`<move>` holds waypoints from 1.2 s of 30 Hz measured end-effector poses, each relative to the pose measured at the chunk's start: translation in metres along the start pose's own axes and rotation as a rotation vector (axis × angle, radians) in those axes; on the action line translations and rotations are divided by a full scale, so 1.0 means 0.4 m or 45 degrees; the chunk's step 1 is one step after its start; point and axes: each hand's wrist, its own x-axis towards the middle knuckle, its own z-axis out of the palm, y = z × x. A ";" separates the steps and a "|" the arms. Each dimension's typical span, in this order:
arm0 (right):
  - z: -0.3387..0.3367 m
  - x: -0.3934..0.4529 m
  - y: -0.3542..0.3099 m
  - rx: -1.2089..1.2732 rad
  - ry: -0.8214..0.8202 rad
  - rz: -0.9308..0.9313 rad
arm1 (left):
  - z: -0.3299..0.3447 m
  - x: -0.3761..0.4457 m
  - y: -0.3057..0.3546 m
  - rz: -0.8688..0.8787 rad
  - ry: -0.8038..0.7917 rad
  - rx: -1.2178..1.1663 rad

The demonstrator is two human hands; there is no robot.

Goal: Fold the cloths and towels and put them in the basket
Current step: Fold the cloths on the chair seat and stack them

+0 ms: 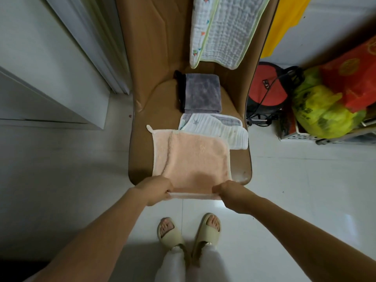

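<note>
Peach towel [189, 157], grey towel [201, 92], white star-print cloth [215, 127], brown chair [154, 58], beige slippers [207, 228], yellow-green bag [321, 112].

A single wide-angle head-worn camera looks forward and steeply down from standing height. The brown chair [146, 82] runs up the frame centre, with its seat's front edge near the camera. The person's forearms enter from the bottom corners, and the feet in slippers [189, 233] lie directly beneath. Straight edges bow near the borders. No second view exists.

Bare seat strip [142, 110] left of the cloths — folded towels [200, 92] crowding right.
</note>
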 end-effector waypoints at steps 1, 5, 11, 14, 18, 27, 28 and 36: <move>0.003 0.003 0.005 0.013 0.008 0.022 | 0.004 -0.003 0.000 -0.010 0.001 -0.031; -0.052 0.030 0.018 0.271 0.215 0.166 | -0.031 -0.011 -0.007 -0.061 0.283 -0.218; -0.149 0.155 0.052 0.643 0.671 0.321 | -0.158 0.083 -0.063 -0.259 1.086 -0.520; -0.142 0.223 0.081 0.643 0.738 0.377 | -0.162 0.148 -0.076 -0.309 1.111 -0.404; -0.120 0.279 0.107 0.613 0.761 0.482 | -0.170 0.209 -0.090 -0.346 1.185 -0.284; -0.080 0.293 0.075 0.699 0.977 1.016 | -0.161 0.284 -0.091 -0.485 1.256 -0.041; -0.078 0.287 0.073 0.780 0.927 1.103 | -0.151 0.282 -0.079 -0.430 1.317 -0.001; -0.049 0.269 0.066 1.289 0.951 1.046 | -0.061 0.317 -0.009 0.161 1.190 0.341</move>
